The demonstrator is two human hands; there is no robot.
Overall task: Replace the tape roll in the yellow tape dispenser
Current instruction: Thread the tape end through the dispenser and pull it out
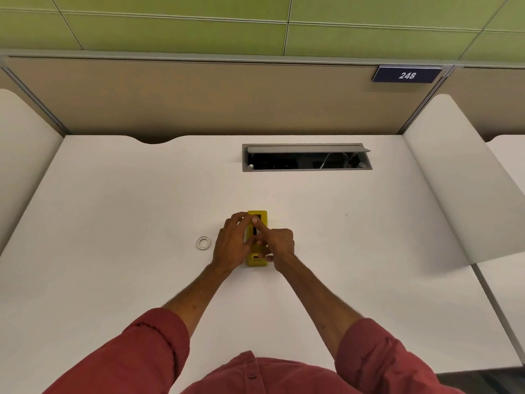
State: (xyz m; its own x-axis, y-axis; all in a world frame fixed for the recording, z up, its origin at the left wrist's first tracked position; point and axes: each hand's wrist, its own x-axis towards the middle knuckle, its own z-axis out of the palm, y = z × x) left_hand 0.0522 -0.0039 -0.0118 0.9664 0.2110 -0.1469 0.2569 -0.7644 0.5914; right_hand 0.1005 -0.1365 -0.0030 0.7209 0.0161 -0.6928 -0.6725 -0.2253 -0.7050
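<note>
— White laminate fills my feed: the tabletop (113,223), with a pale side panel at the far left edge. What do you read first on your side?

— Going left to right, I get a small clear ring lying flat, the tape roll (203,242), just beside the left hand (231,245) and not touching it.

— Agreed. I see that left hand curled against the left side of the yellow tape dispenser (260,217), fingers over its top edge. Is it gripping?

— It is clamped on the dispenser's side as far as I can tell; the palm hides the contact. The dispenser lies flat on the tabletop near the middle, long axis running away from me, a dark slot along its top face.

— And the right hand (279,243)?

— It rests on the right side of the dispenser, index finger stretched out and pressing down on the slot near the far end, thumb down at the near end. The 2 hands meet over the dispenser, fingers overlapping.

— Beyond them?

— I see a grey cable hatch (306,157) set in the tabletop, flap raised, wires inside. Further right, a dark plate (407,75) on the partition reads 248, and red sleeves (159,345) cover both forearms near me.
</note>
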